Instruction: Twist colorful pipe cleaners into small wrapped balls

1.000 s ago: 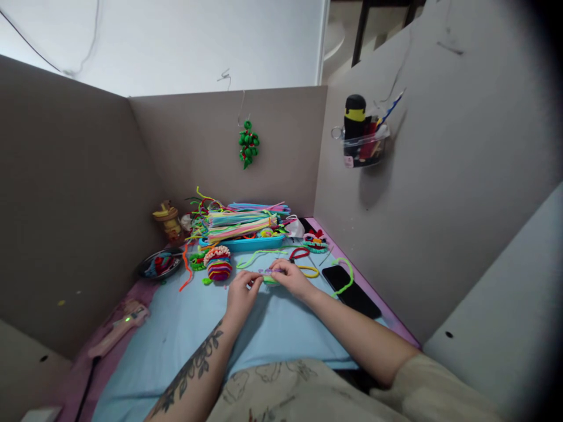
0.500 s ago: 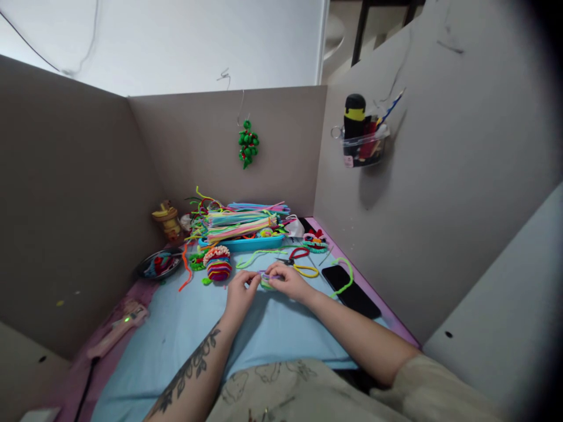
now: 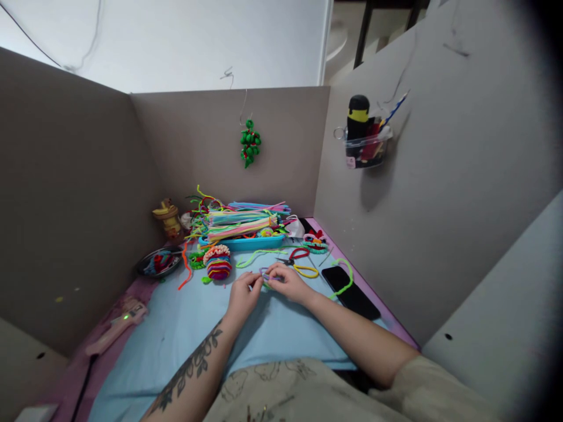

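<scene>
Pipe-cleaner piece (image 3: 267, 276) pinched between left hand (image 3: 241, 294) and right hand (image 3: 288, 282), mid-twist by appearance; next bend needing firm fingertip grip.

Two hands pinch a small purple and green pipe-cleaner piece over a blue mat.

The left hand (image 3: 243, 295) and right hand (image 3: 288, 282) meet at the piece (image 3: 266, 278), fingertips closed on it from either side, above the mat (image 3: 176, 328). Just behind lie scissors (image 3: 299, 258); a phone (image 3: 350, 291) lies to the right, a striped ball (image 3: 218, 263) to the left, and a blue tray (image 3: 246, 242) heaped with pipe cleaners stands by the back wall.
</scene>
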{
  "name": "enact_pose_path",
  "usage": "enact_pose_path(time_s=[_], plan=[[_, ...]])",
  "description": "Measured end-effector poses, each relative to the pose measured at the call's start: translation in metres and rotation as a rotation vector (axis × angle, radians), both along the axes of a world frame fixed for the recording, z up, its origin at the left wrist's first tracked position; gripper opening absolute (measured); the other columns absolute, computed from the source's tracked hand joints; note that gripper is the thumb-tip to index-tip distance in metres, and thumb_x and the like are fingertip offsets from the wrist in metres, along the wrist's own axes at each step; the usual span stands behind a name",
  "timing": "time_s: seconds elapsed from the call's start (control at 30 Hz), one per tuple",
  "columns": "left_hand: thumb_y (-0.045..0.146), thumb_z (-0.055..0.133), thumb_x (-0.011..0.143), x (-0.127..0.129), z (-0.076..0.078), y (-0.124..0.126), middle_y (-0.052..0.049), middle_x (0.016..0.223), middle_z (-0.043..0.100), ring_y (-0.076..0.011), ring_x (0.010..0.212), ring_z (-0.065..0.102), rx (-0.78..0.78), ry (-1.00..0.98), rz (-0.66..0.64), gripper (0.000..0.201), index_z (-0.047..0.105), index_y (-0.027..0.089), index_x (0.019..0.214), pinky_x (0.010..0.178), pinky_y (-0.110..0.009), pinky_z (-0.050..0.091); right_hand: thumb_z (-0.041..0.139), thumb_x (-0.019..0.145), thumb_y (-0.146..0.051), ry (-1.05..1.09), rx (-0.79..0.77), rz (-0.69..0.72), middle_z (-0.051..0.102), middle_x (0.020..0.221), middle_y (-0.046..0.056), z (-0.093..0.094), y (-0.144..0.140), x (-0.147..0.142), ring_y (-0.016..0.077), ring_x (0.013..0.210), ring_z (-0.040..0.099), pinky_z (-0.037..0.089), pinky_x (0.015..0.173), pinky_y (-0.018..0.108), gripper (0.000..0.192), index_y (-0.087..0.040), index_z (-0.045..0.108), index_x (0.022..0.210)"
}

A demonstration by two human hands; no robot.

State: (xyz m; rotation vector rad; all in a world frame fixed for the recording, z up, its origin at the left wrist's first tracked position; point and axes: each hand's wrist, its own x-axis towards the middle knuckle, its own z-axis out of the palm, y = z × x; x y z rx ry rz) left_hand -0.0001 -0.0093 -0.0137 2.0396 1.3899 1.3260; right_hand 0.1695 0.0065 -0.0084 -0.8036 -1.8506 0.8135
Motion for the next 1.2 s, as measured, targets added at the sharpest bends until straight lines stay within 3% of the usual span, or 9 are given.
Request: enact_pose_path(time_s=[0.57, 0.87, 1.07, 1.2], plan=[[0.032, 0.064, 0.072, -0.001, 0.005, 0.002, -0.003, 0.064, 0.060, -0.0138, 0.062, 0.052, -0.124, -0.224, -0.107, 0.018, 0.070, 0.015, 0.069, 0.058, -0.024, 0.039, 0.064, 0.072, -0.026, 0.072, 0.024, -0.062, 0.052, 0.080, 0.001, -0.007, 0.006, 0.003, 0.0152, 0.078, 0.051, 0.041, 0.076, 0.029, 0.014, -0.018, 0.053, 0.069], [0.032, 0.065, 0.071, 0.001, 0.012, -0.002, -0.002, 0.062, 0.059, -0.0137, 0.061, 0.052, -0.142, -0.298, -0.112, 0.018, 0.069, 0.016, 0.064, 0.057, -0.024, 0.038, 0.065, 0.072, -0.031, 0.158, -0.049, -0.004, 0.054, 0.088, 0.004, -0.015, 0.013, 0.003, 0.0173, 0.084, 0.052, 0.041, 0.078, 0.031, 0.017, -0.018, 0.053, 0.069], [0.034, 0.065, 0.070, 0.000, 0.005, 0.002, -0.001, 0.063, 0.058, -0.0128, 0.061, 0.050, -0.171, -0.373, -0.112, 0.019, 0.066, 0.015, 0.063, 0.059, -0.024, 0.037, 0.066, 0.071, -0.038, 0.228, -0.182, 0.063, 0.053, 0.083, 0.002, -0.011, 0.011, 0.000, 0.0155, 0.077, 0.051, 0.042, 0.072, 0.029, 0.024, -0.019, 0.054, 0.078], [0.035, 0.066, 0.070, 0.000, -0.001, 0.006, 0.000, 0.063, 0.058, -0.0119, 0.060, 0.049, -0.214, -0.435, -0.120, 0.020, 0.065, 0.015, 0.065, 0.058, -0.023, 0.036, 0.067, 0.072, -0.038, 0.235, -0.134, 0.085, 0.055, 0.087, 0.004, -0.013, 0.013, 0.002, 0.0167, 0.084, 0.053, 0.041, 0.079, 0.030, 0.022, -0.018, 0.057, 0.073]])
